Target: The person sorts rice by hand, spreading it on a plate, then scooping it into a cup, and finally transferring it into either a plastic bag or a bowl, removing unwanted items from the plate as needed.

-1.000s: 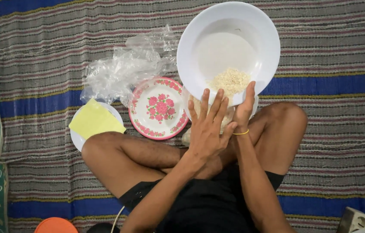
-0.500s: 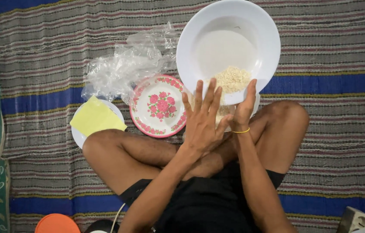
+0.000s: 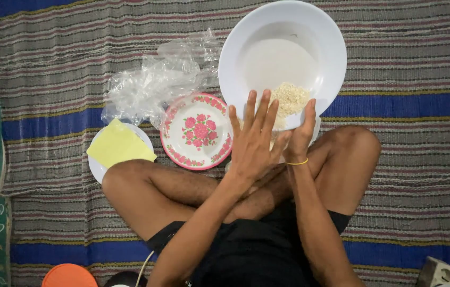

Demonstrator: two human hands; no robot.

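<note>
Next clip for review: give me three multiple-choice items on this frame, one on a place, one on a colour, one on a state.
1. Where does the flowered plate lie?
A. beside the white bowl, towards the crumpled plastic bag
B. on the person's knee
C. inside the bowl

2. What colour is the sheet on the small white plate?
A. red
B. yellow
C. blue

3. How are the left hand and right hand held?
A. clenched in fists
B. open, fingers straight, near each other
C. flat on the mat

Answers: 1 A, the plate lies on the mat between bowl and bag. 2 B, the sheet is plainly yellow. 3 B, both hands are open, raised at the bowl's near rim by the grains.
</note>
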